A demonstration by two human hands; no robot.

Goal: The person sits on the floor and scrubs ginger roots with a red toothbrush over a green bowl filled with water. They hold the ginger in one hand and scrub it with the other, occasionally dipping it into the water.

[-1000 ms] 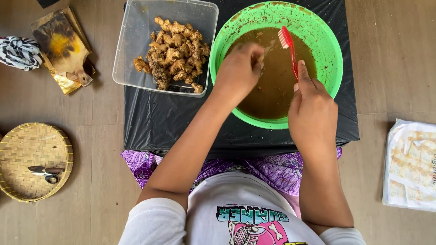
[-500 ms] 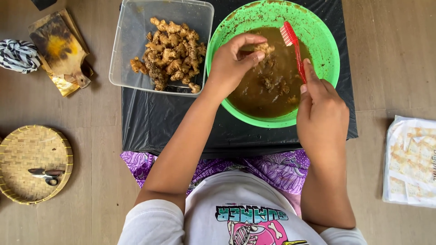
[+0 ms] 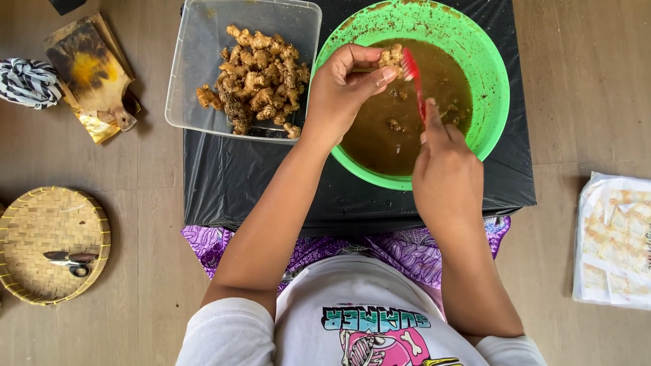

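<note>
The left hand (image 3: 342,91) is positioned over the left part of the green bowl (image 3: 491,102). Its fingers are curled closed around a knobbly brown root piece (image 3: 390,56), which looks like ginger. The piece is held above the brown, murky water (image 3: 386,142) in the bowl, clear of the surface.

The right hand (image 3: 444,173) is over the near rim of the same bowl. Its fingers are closed around the handle of a red toothbrush (image 3: 413,78). The brush points away from the person, and its head lies against the right side of the held root piece. Whether the bristles press into the piece cannot be told from this view.

Several small root pieces (image 3: 397,125) show at the surface of the water near the brush handle. The bowl's inner wall is streaked with brown residue.

To the left of the bowl, touching or just beside it, stands a clear plastic tub (image 3: 203,68). It contains a heap of root pieces (image 3: 258,78) with soil on them.

Both containers rest on a low surface covered with black plastic sheet (image 3: 271,183).

On the floor at far left:
- a wooden cutting board (image 3: 91,71) with a yellow stain
- a striped cloth (image 3: 27,81)
- a round woven tray (image 3: 41,230) holding scissors (image 3: 71,259)

On the floor at far right lies a pale plastic packet (image 3: 614,240).
</note>
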